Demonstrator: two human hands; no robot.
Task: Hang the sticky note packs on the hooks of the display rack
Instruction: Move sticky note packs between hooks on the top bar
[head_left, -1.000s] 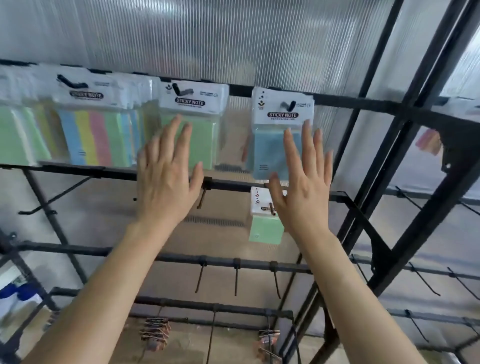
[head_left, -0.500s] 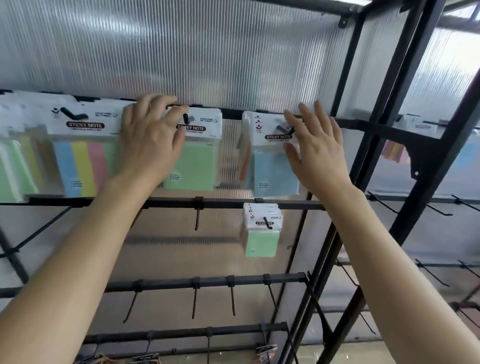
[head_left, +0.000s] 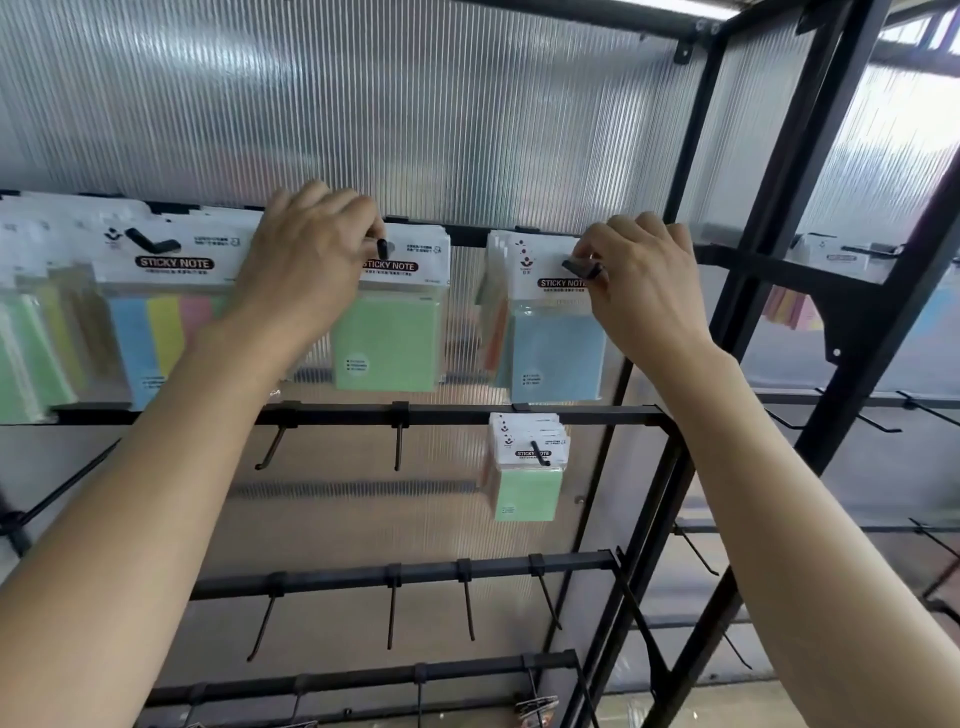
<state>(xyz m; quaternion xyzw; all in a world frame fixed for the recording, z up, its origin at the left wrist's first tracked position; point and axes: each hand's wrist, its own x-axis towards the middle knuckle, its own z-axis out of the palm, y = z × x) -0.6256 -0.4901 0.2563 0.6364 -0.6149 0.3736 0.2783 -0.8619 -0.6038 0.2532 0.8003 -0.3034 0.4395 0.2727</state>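
Note:
Sticky note packs hang on the top row of the black display rack (head_left: 467, 415). My left hand (head_left: 306, 260) grips the white header of the green pack (head_left: 389, 338), fingers curled at its hook (head_left: 382, 248). My right hand (head_left: 639, 280) pinches the header of the blue pack (head_left: 556, 353) beside its hook (head_left: 576, 267). Further left hangs a multicolour pack (head_left: 156, 322). A smaller green pack (head_left: 527, 478) hangs on the second row, below the blue one.
Several bare hooks (head_left: 397, 441) stick out from the second and third bars. A thick black upright (head_left: 810, 208) runs diagonally on the right, with more packs (head_left: 831, 260) behind it. A ribbed translucent panel (head_left: 415, 104) backs the rack.
Both hands rose from open and spread below the top row to the pack headers, and their fingers curled around the green and blue packs. The view tilted upward.

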